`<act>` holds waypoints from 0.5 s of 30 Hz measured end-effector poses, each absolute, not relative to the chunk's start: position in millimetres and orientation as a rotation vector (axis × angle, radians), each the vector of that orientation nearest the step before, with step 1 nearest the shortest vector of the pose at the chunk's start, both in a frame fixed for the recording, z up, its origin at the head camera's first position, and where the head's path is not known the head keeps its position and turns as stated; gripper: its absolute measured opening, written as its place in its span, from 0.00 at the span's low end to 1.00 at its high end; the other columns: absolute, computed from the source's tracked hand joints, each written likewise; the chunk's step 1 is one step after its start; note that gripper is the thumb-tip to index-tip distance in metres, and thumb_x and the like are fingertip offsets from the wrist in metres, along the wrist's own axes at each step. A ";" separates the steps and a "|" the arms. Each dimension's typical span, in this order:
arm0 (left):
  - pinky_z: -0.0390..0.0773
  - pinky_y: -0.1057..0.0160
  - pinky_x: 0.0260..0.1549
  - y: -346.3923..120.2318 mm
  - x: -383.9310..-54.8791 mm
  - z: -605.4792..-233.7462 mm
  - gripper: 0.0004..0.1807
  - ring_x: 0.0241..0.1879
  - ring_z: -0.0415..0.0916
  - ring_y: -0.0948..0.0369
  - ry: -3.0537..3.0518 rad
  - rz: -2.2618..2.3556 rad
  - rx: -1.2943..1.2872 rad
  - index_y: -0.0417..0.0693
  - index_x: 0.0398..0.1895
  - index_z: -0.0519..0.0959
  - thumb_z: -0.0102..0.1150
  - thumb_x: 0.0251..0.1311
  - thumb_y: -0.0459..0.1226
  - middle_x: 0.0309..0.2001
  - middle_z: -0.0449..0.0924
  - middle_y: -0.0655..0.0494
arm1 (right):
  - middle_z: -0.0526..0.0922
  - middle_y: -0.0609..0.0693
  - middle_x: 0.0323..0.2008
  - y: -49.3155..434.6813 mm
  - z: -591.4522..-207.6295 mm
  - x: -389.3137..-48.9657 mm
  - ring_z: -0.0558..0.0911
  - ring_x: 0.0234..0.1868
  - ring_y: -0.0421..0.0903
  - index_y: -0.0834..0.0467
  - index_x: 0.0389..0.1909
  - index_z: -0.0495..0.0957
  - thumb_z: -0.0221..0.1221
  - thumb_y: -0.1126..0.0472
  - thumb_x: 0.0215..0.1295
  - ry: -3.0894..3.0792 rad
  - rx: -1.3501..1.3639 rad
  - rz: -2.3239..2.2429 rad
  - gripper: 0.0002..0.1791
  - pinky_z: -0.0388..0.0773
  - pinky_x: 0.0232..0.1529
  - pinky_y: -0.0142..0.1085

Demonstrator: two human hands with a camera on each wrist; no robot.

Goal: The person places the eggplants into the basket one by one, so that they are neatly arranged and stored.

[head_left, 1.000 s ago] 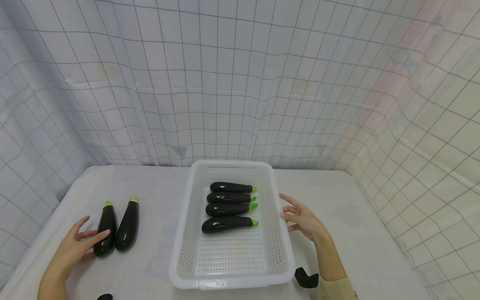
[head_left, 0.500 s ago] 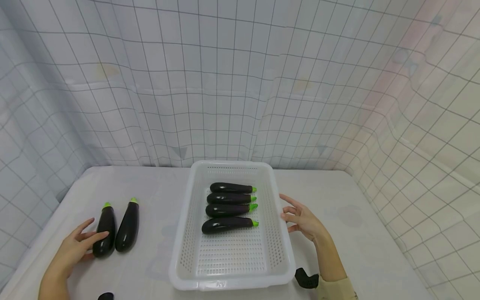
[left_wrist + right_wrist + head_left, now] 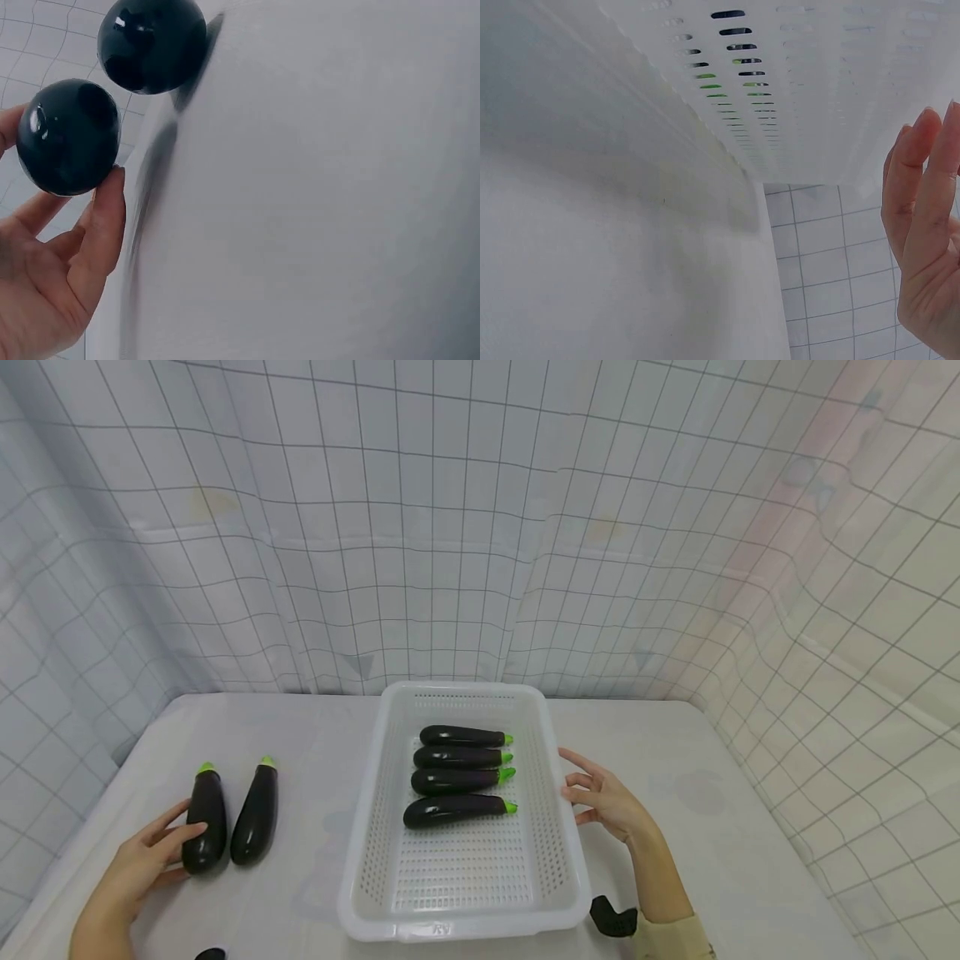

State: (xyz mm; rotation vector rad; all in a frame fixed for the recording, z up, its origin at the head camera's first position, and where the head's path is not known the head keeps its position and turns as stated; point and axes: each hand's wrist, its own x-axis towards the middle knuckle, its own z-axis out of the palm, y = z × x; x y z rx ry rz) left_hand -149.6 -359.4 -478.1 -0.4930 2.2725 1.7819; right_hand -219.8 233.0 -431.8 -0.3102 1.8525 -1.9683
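My left hand [image 3: 137, 870] grips a dark eggplant [image 3: 207, 827] with a green stem end, thumb on one side and fingers on the other. In the left wrist view the round bottom of this eggplant [image 3: 69, 139] sits between the fingertips, seemingly just off the cloth. A second eggplant [image 3: 255, 818] lies close to its right. At the centre a white perforated basket [image 3: 465, 929] holds several eggplants [image 3: 457, 810] lying crosswise, stems to the right. My right hand [image 3: 613, 806] is at the basket's right side, fingers loosely bent, fingertips at the rim; firm contact is unclear.
A black curved object [image 3: 613, 918] lies by the right forearm, and part of another black item [image 3: 211, 954] shows at the bottom edge. The white-covered table [image 3: 315, 827] is enclosed by a grid-patterned curtain [image 3: 450, 543] at the back and sides.
My left hand's fingers have closed in on the eggplant, and it has shifted slightly left, away from its neighbour. The right hand and the basket stay put.
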 end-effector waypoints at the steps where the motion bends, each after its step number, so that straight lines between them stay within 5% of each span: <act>1: 0.79 0.67 0.32 -359.1 -149.1 -477.2 0.41 0.31 0.70 0.73 2.280 1.790 -0.480 0.57 0.71 0.38 0.50 0.63 0.48 0.32 0.62 0.87 | 0.76 0.47 0.36 233.0 -431.8 -219.8 0.80 0.32 0.39 0.59 0.70 0.48 0.57 0.70 0.59 1.855 -0.308 -1.967 0.41 0.80 0.24 0.30; 15: 0.78 0.69 0.27 -351.5 -152.9 -460.3 0.37 0.32 0.73 0.76 2.255 1.996 -0.332 0.72 0.70 0.47 0.53 0.63 0.40 0.33 0.69 0.84 | 0.75 0.47 0.36 232.7 -431.7 -220.0 0.79 0.32 0.39 0.59 0.70 0.47 0.57 0.70 0.59 1.863 -0.309 -1.963 0.41 0.80 0.25 0.30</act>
